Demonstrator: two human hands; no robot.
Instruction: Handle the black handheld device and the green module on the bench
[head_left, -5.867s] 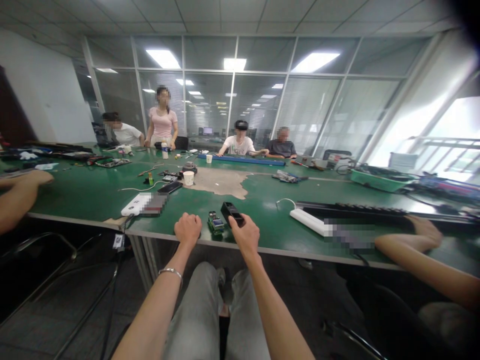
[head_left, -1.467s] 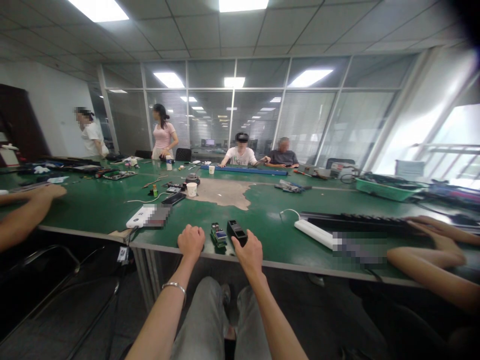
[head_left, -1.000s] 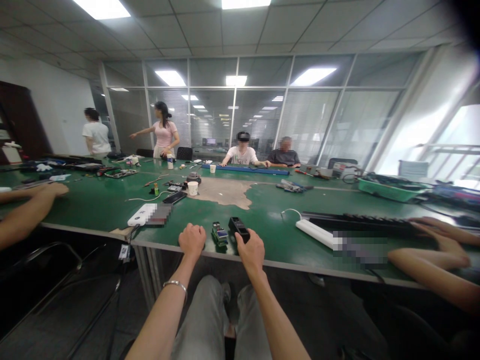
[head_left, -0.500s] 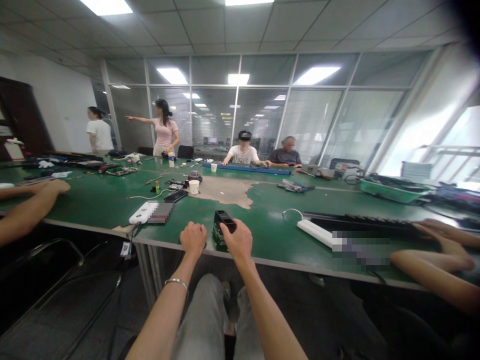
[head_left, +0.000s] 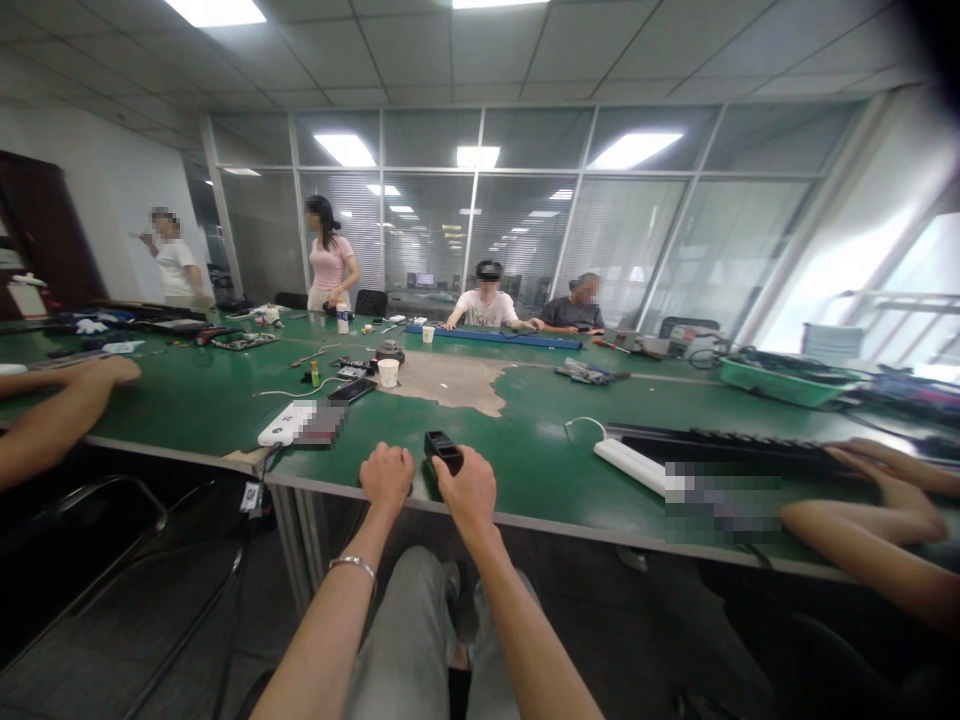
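Observation:
My right hand (head_left: 469, 488) is wrapped round a small black boxy device (head_left: 444, 450) with rectangular recesses in its top, close to the table's front edge. Thumb and fingers grip it from the right, and its lower part is mostly hidden. To the left, my left hand (head_left: 388, 474) rests curled at the same edge, apart from the device. Its fingers are folded under, and whatever they may hold is out of sight.
A white power strip (head_left: 279, 424) and a dark phone (head_left: 352, 391) lie left on the green table (head_left: 536, 450). Beyond stands a paper cup (head_left: 388, 373). Another white strip (head_left: 637, 466) lies right, near a co-worker's arms (head_left: 862, 510). Another person's arm (head_left: 82, 400) reaches in from the left.
My right hand has shifted slightly left and tilted the device, hiding its green circuit-board side. My left hand stays put. The person in pink has lowered an arm; the standing person far left has moved left.

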